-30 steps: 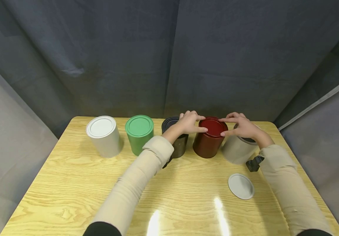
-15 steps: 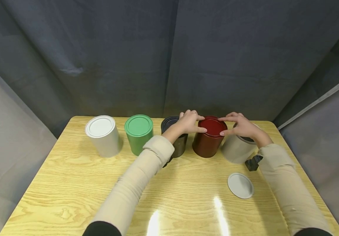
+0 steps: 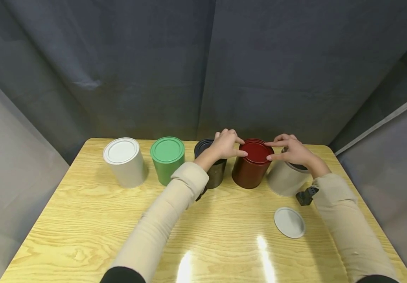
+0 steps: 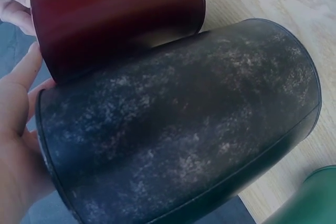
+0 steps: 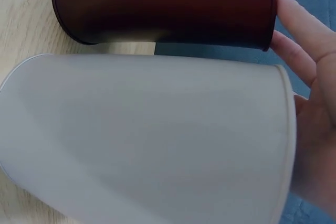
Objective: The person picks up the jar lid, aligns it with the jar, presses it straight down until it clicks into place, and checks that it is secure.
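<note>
A dark red can (image 3: 248, 175) stands upright, topped by a red lid (image 3: 257, 152). From the left, my left hand (image 3: 225, 144) reaches over a mottled black can (image 3: 215, 175), its index finger and thumb spread along the red lid's rim. My right hand (image 3: 291, 151) comes over a grey-white can (image 3: 284, 181) and touches the rim's opposite side with a straight index finger and thumb. The left wrist view has the black can (image 4: 184, 124) in front of the red can (image 4: 115, 19). In the right wrist view, fingers (image 5: 296, 56) meet the red can's end.
A white can (image 3: 129, 169) and a green can (image 3: 168, 169) stand to the left on the wooden table (image 3: 83, 236). A round light-grey lid (image 3: 290, 222) lies flat in front of the grey-white can. Dark curtains (image 3: 136, 70) hang behind the table's far edge.
</note>
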`<state>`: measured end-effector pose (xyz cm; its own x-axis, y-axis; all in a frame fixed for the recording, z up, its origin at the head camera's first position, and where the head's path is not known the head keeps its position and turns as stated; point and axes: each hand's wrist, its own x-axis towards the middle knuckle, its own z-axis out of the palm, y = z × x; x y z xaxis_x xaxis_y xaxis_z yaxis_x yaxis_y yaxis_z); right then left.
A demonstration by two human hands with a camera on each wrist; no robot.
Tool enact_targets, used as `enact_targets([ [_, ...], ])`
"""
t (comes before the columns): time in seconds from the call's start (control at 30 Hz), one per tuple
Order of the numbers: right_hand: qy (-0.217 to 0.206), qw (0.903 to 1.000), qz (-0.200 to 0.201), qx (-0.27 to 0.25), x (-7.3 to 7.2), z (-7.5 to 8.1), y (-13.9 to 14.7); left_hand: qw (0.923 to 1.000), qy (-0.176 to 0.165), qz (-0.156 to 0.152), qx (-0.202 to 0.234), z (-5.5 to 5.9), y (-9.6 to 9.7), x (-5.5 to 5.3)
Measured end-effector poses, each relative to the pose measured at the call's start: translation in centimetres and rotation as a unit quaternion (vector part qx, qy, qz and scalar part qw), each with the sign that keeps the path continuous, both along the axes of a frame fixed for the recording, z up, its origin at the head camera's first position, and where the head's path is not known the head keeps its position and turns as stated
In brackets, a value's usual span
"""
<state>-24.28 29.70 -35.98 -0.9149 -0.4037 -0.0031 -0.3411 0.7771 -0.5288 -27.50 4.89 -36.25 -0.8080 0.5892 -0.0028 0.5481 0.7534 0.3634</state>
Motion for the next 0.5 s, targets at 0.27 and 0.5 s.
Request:
enact_targets([
  [0.27,-0.008,0.9998,-0.007,0.015,-0.32,-0.1,-0.08,0.9999,0.005,0.003,-0.011,0.11,0.14,0.0],
  [0.5,-0.024,0.9995,-0.015,0.017,-0.14,0.01,0.03,0.9998,0.002,0.008,-0.016,0.3,0.32,0.31],
])
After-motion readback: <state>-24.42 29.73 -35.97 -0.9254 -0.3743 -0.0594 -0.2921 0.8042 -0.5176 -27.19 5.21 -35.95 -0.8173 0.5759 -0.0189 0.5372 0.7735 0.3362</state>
